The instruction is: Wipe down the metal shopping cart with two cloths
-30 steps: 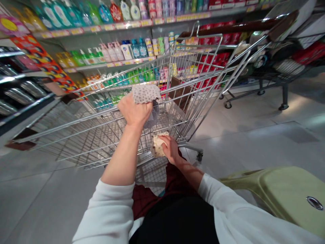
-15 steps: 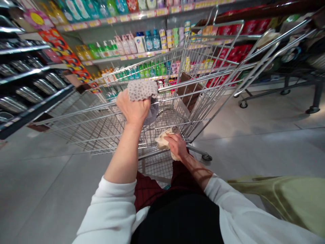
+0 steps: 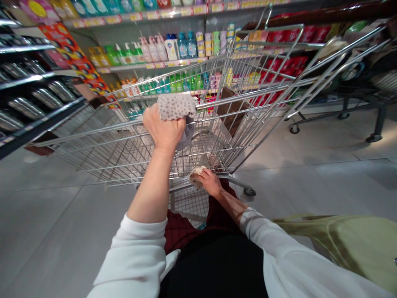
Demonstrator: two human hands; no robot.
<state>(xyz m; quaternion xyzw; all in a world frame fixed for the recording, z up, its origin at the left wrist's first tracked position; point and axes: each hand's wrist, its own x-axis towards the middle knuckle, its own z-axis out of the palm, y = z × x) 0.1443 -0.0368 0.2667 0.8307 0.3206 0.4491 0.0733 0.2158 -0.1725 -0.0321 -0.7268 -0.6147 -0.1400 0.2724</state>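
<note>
A wire shopping cart stands in front of me in a shop aisle. My left hand is raised at the cart's near top rail, closed on a grey dotted cloth that drapes over the rail. Lower down, my right hand is closed on a cream cloth pressed against the cart's bottom frame bar. My sleeves are white and pushed up the forearms.
Shelves of bottles and red packs line the far side. A dark rack with metal pots is at left. Another trolley stands at right. A pale green stool is by my right side.
My right hand with the cream cloth has slid a little along the cart's lower bar, and the cloth is more bunched. My left hand has stayed at the top rail.
</note>
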